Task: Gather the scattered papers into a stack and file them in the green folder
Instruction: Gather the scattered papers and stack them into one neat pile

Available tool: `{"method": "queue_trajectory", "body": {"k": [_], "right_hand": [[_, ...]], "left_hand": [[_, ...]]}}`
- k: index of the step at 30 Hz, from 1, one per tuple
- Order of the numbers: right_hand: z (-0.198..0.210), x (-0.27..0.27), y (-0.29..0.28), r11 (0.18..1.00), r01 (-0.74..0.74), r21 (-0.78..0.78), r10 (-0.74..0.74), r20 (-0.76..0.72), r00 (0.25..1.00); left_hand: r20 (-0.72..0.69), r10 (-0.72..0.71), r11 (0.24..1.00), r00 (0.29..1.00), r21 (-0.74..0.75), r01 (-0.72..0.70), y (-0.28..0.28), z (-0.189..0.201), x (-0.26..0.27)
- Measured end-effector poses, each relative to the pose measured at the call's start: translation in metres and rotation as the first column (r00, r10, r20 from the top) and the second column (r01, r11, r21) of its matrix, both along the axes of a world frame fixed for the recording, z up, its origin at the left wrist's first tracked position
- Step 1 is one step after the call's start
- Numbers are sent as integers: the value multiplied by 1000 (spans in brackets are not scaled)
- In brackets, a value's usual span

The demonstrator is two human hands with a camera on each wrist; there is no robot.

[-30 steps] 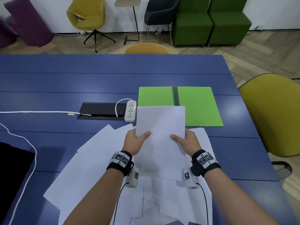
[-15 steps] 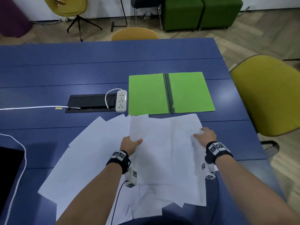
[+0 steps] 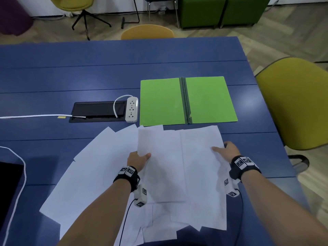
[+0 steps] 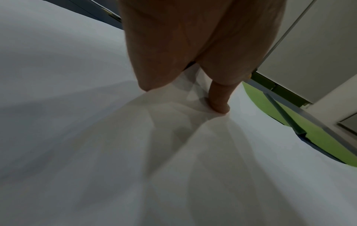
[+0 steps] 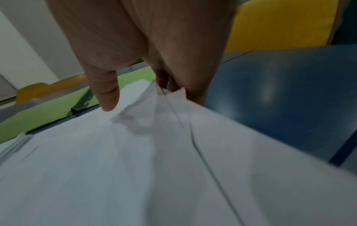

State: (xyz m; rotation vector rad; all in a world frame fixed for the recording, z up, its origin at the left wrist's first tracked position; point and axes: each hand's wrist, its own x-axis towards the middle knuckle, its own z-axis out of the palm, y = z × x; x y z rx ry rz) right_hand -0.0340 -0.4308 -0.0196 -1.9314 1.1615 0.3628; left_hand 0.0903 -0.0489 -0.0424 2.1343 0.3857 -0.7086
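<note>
Several white papers (image 3: 95, 174) lie fanned out on the near part of the blue table (image 3: 106, 68). The green folder (image 3: 188, 100) lies open and flat just beyond them; it also shows in the wrist views (image 4: 313, 131) (image 5: 48, 113). My left hand (image 3: 142, 156) grips the left edge of the top sheet (image 3: 159, 174), with the thumb (image 4: 218, 105) pressed on the paper. My right hand (image 3: 221, 148) holds the right edge of another sheet (image 3: 200, 166). Its thumb (image 5: 108, 97) is on top and its fingers (image 5: 193, 91) are curled under the edge.
A white power strip (image 3: 131, 109) and a black cable hatch (image 3: 95, 110) sit left of the folder, with a white cable (image 3: 35, 115) running off left. A yellow chair (image 3: 298, 103) stands at the table's right edge. A black object (image 3: 8, 183) lies at the near left.
The sheet both hands held up in front of the folder has come down onto the pile. My right hand let go of it and moved right to the edge of another sheet.
</note>
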Motion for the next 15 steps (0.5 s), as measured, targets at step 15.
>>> {"method": "queue_trajectory", "body": {"k": [15], "right_hand": [[23, 6, 33, 995, -103, -15, 104, 170, 980]], "left_hand": [[35, -133, 991, 990, 1, 133, -36, 9, -17]]}}
